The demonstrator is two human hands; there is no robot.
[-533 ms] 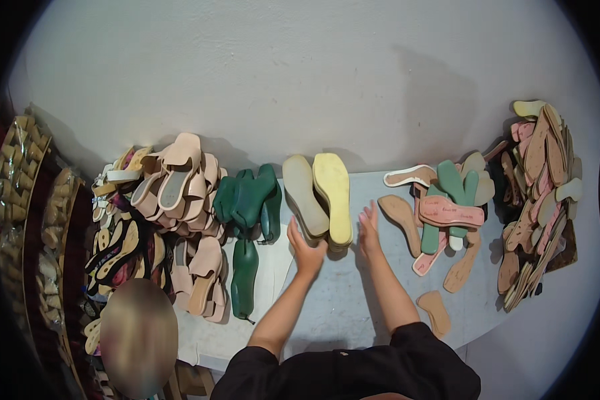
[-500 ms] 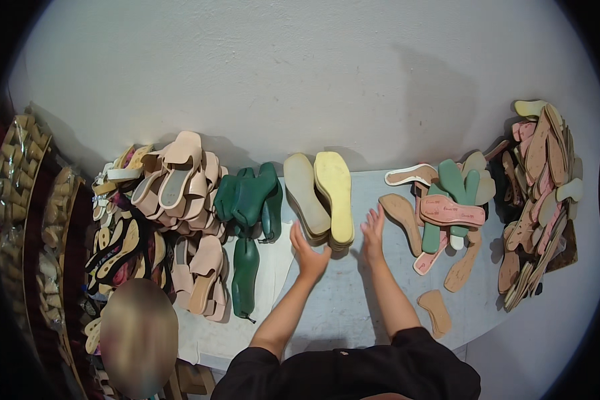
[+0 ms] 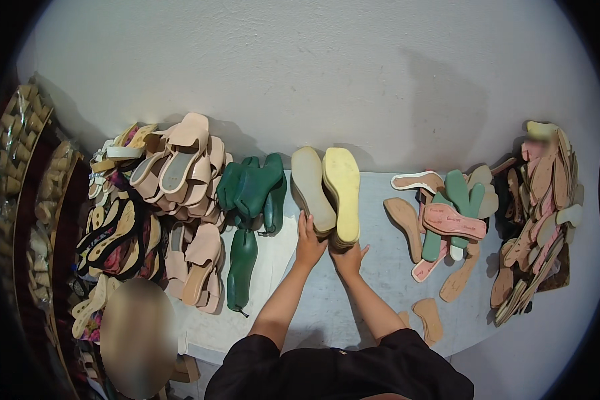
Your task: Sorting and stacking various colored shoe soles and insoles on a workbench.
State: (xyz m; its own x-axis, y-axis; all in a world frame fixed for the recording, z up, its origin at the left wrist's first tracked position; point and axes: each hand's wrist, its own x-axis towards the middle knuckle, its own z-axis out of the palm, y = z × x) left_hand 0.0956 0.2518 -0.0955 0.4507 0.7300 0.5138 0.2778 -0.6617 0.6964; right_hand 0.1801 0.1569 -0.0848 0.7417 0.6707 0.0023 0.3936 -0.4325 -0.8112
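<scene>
Two tall stacks of sole-shaped pieces stand side by side at the middle of the table, a grey-topped stack point(image 3: 311, 187) on the left and a pale yellow-topped stack point(image 3: 341, 193) on the right. My left hand point(image 3: 308, 245) lies against the near left side of the grey stack, fingers stretched along its edge and thumb by its near end. At the near end of the yellow stack is my right hand point(image 3: 347, 260), touching it, with the thumb spread out to the right. Some right fingers are hidden behind that stack's end.
Left of the stacks are green shoe lasts point(image 3: 250, 190), beige slide sandals point(image 3: 183, 167) and patterned sandals point(image 3: 117, 233). Loose insoles point(image 3: 453, 220) lie to the right, with a tall insole pile point(image 3: 540, 213) beyond. Shelves of bagged blocks point(image 3: 20, 147) line the far left. A wall rises behind.
Both hands, which were held apart around the stacks, have closed in. The left now touches the grey stack's side, and the right has moved left to the yellow stack's near end.
</scene>
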